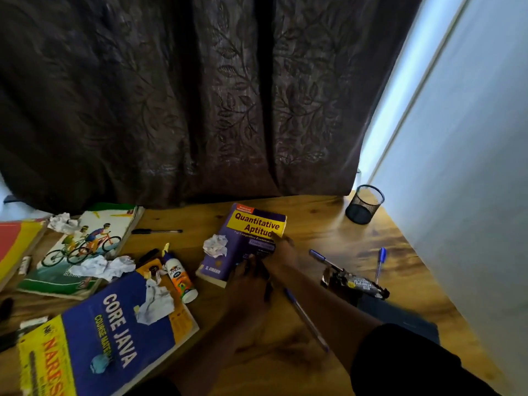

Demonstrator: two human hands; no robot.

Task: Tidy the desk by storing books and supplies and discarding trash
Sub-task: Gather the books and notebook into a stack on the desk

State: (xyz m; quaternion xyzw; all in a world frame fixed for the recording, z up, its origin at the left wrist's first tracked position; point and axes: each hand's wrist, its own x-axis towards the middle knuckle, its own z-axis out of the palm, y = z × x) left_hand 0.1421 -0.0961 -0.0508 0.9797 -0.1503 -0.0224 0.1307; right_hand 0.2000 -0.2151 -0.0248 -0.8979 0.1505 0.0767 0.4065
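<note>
A purple and yellow book titled Quantitative Aptitude (243, 241) lies on the wooden desk (314, 224) with a crumpled paper ball (215, 245) on its left side. My right hand (281, 251) grips the book's right edge. My left hand (247, 277) holds its near right corner, fingertips on the cover; both hands are dark and blurred. A blue pen (307, 320) lies on the desk between my forearms. A black mesh pen holder (364, 204) stands at the back right.
Left of the hands are a glue bottle (180, 277), a Core Java book (120, 332), a cycling book (83, 250), crumpled papers (103, 265) and a black pen (155, 231). To the right lie two blue pens (380, 262), a dark wrapper (357, 282) and a dark notebook (400, 315).
</note>
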